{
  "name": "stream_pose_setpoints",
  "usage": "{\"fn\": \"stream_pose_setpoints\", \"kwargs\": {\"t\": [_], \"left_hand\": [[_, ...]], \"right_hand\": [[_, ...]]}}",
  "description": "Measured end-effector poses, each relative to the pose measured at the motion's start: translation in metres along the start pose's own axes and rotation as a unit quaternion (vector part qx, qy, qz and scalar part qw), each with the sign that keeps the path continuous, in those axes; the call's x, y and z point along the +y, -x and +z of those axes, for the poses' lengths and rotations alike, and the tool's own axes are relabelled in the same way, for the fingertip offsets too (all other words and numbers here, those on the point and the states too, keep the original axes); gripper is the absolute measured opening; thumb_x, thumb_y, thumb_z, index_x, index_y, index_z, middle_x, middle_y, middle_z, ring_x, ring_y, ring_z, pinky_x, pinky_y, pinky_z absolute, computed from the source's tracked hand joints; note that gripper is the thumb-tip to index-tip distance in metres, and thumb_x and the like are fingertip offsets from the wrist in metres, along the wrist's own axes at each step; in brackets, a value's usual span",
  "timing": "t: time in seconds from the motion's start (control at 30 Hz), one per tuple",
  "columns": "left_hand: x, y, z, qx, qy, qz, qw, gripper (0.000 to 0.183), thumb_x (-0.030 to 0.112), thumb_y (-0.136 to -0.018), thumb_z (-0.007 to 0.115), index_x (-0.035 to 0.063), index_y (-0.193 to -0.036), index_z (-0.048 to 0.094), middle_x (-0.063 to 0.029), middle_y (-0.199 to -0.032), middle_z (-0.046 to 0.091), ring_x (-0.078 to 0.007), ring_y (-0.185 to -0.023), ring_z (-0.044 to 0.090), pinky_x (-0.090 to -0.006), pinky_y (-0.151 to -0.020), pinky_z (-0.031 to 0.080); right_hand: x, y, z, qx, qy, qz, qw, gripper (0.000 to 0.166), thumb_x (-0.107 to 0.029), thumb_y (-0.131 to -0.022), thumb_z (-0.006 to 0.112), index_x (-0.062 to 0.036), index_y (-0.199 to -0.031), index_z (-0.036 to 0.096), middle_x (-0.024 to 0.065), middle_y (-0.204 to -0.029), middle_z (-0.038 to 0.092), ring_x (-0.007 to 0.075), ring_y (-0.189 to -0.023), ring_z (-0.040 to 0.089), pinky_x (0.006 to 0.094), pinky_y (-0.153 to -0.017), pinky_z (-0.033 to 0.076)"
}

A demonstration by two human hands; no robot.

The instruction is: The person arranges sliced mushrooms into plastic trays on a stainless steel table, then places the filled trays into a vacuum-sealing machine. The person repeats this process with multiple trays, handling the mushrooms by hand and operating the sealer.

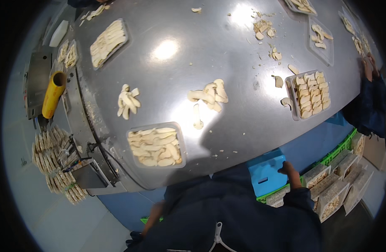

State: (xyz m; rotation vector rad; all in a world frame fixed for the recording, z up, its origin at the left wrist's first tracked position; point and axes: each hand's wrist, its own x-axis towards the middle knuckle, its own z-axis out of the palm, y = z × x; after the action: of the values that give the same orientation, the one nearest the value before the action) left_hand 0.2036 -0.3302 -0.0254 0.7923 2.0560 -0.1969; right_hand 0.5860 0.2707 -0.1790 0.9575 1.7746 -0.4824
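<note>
Below the table edge at right, my right hand (289, 171) is at the side rim of a blue plastic stool (267, 176); its grip is unclear. My left hand (155, 211) hangs low beside my dark jacket, blurred, with its fingers hard to make out. On the steel table (167, 75) before me stands a clear plastic tray of sliced mushrooms (155, 146). Loose mushroom slices lie behind it in a left pile (128, 102) and a middle pile (208, 94). A second filled tray (312, 94) sits at the right, its slices in neat rows.
Another filled tray (108, 42) stands at the back left. A yellow roll (54, 94) lies on wrapping equipment by many wrapped packs (52, 157). Green crates (341, 148) hold baskets of mushroom pieces (333, 201) at lower right. A co-worker's hands (370, 66) are at far right.
</note>
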Motion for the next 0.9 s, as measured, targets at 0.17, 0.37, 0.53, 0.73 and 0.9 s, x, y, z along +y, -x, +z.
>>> {"fn": "stream_pose_setpoints", "kwargs": {"t": [0.17, 0.37, 0.53, 0.73, 0.9], "left_hand": [[0.050, -0.075, 0.057, -0.075, 0.364, -0.309, 0.876, 0.024, 0.023, -0.087, 0.054, 0.0027, -0.090, 0.066, -0.0114, -0.075, 0.064, -0.0244, -0.066, 0.061, -0.0391, -0.062, 0.048], [0.066, -0.185, 0.056, -0.009, 0.439, -0.290, 0.850, 0.023, 0.022, -0.087, 0.054, 0.0028, -0.091, 0.066, -0.0112, -0.076, 0.064, -0.0242, -0.067, 0.061, -0.0385, -0.063, 0.048], [0.044, -0.217, 0.034, 0.038, 0.457, -0.265, 0.848, 0.023, 0.022, -0.087, 0.054, 0.0028, -0.092, 0.066, -0.0110, -0.077, 0.065, -0.0240, -0.067, 0.061, -0.0381, -0.063, 0.048], [0.018, -0.187, 0.073, 0.087, 0.510, -0.299, 0.802, 0.022, 0.021, -0.087, 0.054, 0.0029, -0.092, 0.066, -0.0107, -0.077, 0.065, -0.0237, -0.068, 0.061, -0.0376, -0.064, 0.049], [0.038, -0.105, 0.149, 0.048, 0.539, -0.327, 0.775, 0.022, 0.021, -0.087, 0.055, 0.0029, -0.093, 0.066, -0.0105, -0.078, 0.065, -0.0235, -0.069, 0.061, -0.0372, -0.064, 0.049]], "right_hand": [[0.022, -0.032, 0.080, -0.006, -0.233, 0.273, 0.933, 0.118, -0.034, -0.045, 0.091, 0.0026, -0.136, 0.025, 0.0198, -0.138, 0.038, 0.0336, -0.129, 0.038, 0.0412, -0.105, 0.037], [0.026, -0.020, 0.087, 0.032, -0.160, 0.238, 0.957, 0.118, -0.040, -0.037, 0.093, 0.0028, -0.131, 0.035, 0.0205, -0.132, 0.048, 0.0332, -0.123, 0.046, 0.0402, -0.101, 0.042], [-0.027, -0.008, 0.123, -0.029, -0.213, 0.170, 0.962, 0.103, -0.051, -0.040, 0.089, -0.0010, -0.121, 0.050, 0.0194, -0.118, 0.059, 0.0351, -0.111, 0.056, 0.0418, -0.092, 0.046], [-0.064, -0.043, 0.172, -0.062, -0.131, 0.058, 0.988, 0.048, -0.042, -0.074, 0.071, -0.0051, -0.101, 0.057, 0.0175, -0.103, 0.062, 0.0328, -0.102, 0.059, 0.0408, -0.086, 0.048], [-0.096, -0.044, 0.131, -0.033, -0.129, 0.022, 0.991, 0.046, -0.040, -0.074, 0.070, -0.0059, -0.102, 0.057, 0.0167, -0.104, 0.062, 0.0318, -0.101, 0.060, 0.0406, -0.086, 0.048]]}}
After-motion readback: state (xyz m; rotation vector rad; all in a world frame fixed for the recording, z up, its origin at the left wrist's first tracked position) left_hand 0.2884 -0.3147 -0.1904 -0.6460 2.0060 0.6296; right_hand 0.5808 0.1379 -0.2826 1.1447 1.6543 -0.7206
